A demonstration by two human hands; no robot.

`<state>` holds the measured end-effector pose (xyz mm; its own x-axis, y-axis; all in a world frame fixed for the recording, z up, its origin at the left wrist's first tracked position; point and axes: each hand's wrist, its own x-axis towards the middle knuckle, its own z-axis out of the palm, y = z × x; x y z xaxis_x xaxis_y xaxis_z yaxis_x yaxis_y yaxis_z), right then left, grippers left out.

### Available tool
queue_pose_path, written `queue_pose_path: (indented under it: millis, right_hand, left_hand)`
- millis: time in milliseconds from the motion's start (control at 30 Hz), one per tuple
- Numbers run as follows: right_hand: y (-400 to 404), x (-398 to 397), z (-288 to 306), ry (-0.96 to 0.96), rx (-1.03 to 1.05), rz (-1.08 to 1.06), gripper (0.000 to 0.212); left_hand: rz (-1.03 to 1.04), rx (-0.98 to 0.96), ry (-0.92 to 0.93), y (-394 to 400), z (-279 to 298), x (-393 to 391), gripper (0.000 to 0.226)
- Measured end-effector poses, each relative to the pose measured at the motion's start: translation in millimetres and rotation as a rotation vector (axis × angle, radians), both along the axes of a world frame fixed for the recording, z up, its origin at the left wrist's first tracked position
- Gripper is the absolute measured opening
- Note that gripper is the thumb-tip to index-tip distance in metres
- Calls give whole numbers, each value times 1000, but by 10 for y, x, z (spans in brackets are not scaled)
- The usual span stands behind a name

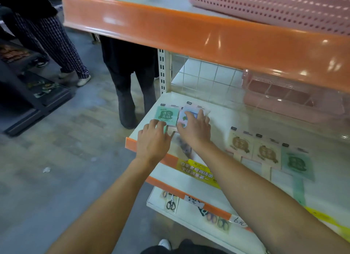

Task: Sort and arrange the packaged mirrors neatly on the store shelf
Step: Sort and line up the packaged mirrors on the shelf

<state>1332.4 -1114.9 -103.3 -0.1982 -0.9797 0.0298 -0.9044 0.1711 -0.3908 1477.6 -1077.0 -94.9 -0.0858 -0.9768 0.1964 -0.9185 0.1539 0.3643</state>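
Shelf (217,119) with packaged mirrors (166,114); right hand (195,128) grip on one, left hand (153,138) flat.

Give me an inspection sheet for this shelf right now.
Surface: white middle shelf, orange front strip.
Job's things: green packaged mirror and lilac packaged mirror side by side at far left; three more packaged mirrors lie at right.
Clutter: pink basket at back.
Grippers: left hand fingertips on green pack; right hand grips lilac pack.
Cables: nothing seen.
Surroundings: two people stand in the aisle; scissors on shelf below.
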Motion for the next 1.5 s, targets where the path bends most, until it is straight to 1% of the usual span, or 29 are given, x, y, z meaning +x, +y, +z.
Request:
queue_pose_path:
  millis: [67,167,367,533,633,733,900,967,1133,1267,1500]
  right_hand:
    - [-74,21,-27,-11,53,-30,59]
    - [-145,62,-62,-22,79,-58,62]
    - [-136,135,-44,-54,-11,-84,41]
    - [-6,59,-1,-88,-64,-82,44]
    - [116,-76,61,-144,-98,-117,40]
    - [266,-310,151,-184,-113,-158,40]
    - [553,-809,216,-135,-148,-275,47]
    - [662,-989,196,-115,-161,-304,45]
    - [888,-1252,163,-171,-88,-418,39]
    - [935,-1282,114,-192,-32,-452,47]
    - [943,-1164,76,-113,-13,-417,55]
  left_hand:
    - [-9,7,7,-33,-11,45,37]
    - [-10,5,3,-70,-51,111,35]
    - [-20,13,21,-109,-75,145,35]
    - [-27,9,27,-125,-46,63,36]
    - [-42,6,32,-120,1,-84,36]
    - [-100,-2,51,-93,4,-317,35]
    - [-220,0,69,22,-1,-870,36]
    - [-257,12,75,74,17,-1068,36]
    - [-317,-33,87,158,3,-1320,33]
    - [-308,-3,59,155,51,-1360,34]
    - [-295,27,42,109,39,-1325,35]
